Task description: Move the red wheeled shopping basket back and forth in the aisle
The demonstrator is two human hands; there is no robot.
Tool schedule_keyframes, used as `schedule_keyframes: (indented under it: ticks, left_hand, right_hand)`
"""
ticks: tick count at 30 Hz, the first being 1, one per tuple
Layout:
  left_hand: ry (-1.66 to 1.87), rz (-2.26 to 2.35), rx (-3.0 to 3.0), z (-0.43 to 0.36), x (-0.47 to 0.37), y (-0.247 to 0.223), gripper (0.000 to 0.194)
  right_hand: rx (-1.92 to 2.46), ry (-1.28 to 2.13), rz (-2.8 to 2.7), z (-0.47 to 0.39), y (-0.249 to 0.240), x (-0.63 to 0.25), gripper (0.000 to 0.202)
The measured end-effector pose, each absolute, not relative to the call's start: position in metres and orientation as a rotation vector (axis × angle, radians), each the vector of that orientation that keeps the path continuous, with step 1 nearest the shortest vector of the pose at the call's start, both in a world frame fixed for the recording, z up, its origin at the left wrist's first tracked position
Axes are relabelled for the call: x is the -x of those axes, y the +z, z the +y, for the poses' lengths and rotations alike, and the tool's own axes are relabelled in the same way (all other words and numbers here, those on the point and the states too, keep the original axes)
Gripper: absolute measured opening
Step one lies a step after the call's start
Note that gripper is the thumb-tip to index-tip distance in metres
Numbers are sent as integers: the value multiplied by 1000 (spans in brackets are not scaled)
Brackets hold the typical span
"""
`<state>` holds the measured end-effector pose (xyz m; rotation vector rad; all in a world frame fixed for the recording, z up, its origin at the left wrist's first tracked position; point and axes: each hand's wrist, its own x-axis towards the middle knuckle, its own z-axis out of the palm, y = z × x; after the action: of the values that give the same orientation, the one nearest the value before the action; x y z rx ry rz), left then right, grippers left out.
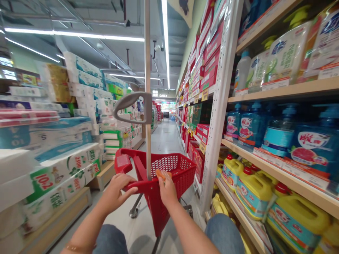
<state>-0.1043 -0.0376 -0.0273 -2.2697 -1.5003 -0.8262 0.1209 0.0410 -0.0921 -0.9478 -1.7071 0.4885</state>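
Observation:
A red plastic shopping cart (pixel 156 211) with a perforated basket stands right in front of me. From its near rim rises a pale upright pole (pixel 148 148), which carries a grey loop handle (pixel 132 121). My left hand (pixel 119 190) grips the cart's rim left of the pole, thumb on the near side. Just right of the pole, my right hand (pixel 168 190) is closed on an orange cloth (pixel 160 173) and presses it against the rim. Most of the cloth is hidden under the fingers.
Stacked tissue packs (pixel 71 173) line the left side on low wooden platforms. At right, a shelf (pixel 280 165) holds blue pump bottles (pixel 249 123) and yellow jugs (pixel 254 194). A white perforated post (pixel 214 134) stands close to the cart. The tiled aisle (pixel 162 137) runs ahead.

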Motion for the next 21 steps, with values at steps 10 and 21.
schedule_keyframes:
  ticks: [10, 21]
  left_hand:
    - [-920, -1599, 2227, -26, 76, -35, 33]
    - [-990, -1479, 2353, -36, 38, -34, 32]
  right_hand:
    - [971, 478, -1501, 4, -95, -95, 53]
    - [851, 235, -1748, -29, -47, -104, 42]
